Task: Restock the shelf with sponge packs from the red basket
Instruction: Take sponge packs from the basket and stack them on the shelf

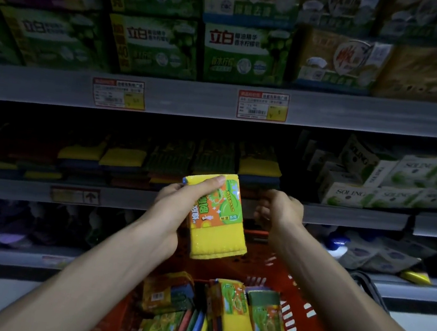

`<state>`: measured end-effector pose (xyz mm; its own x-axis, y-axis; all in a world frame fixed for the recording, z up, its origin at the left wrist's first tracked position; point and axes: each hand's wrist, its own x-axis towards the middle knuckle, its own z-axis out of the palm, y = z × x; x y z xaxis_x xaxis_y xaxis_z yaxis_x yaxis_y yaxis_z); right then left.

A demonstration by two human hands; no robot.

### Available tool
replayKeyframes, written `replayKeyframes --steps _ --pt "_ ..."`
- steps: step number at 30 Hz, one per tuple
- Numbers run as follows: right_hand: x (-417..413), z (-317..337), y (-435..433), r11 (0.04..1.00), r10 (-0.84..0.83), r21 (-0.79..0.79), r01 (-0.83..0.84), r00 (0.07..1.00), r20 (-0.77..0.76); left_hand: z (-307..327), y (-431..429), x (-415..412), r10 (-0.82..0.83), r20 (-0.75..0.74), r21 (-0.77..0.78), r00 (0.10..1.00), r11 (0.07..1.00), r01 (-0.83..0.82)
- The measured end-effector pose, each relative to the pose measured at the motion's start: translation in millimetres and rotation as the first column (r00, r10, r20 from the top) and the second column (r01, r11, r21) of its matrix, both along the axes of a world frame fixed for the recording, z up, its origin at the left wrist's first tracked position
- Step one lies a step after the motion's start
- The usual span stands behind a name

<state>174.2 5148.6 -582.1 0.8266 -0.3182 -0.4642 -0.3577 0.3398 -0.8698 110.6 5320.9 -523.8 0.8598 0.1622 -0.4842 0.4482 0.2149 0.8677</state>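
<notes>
A person's left hand (180, 202) is gripping a flat, rectangular yellow sponge pack (216, 217) in glossy wrap above the slotted red basket (300, 321) of packs, near the dim shelf (207, 205) stacked with sponges; the right hand (279, 208) is hanging loosely curled, empty, beside it

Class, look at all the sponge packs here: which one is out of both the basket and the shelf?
The yellow sponge pack gripped upright in the left hand; the others lie in the red basket or are stacked on the shelf.
</notes>
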Motion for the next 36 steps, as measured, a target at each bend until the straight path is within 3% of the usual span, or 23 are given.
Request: replayKeyframes --steps 20,26,31,36 --pt "-3.9 3.2 2.9 0.991 0.086 -0.102 -0.089 0.996 -0.029 0.7 -0.4 -4.1 -0.035 -0.022 0.011 0.999 0.999 0.036" --pt "-11.8 8.0 -3.6 0.987 0.156 -0.034 -0.157 0.988 -0.018 -0.6 -2.2 -2.3 -0.010 -0.004 0.011 1.000 1.000 0.010" --pt "-30.4 18.1 -15.4 0.953 0.301 0.062 -0.298 0.953 -0.040 -1.9 -7.4 -4.3 -0.028 0.027 -0.026 0.999 0.999 0.028" --pt "-69.6 37.2 -32.6 0.838 0.546 -0.032 -0.545 0.838 0.026 -1.5 -14.5 -2.9 -0.024 0.036 -0.076 0.999 0.997 0.027"
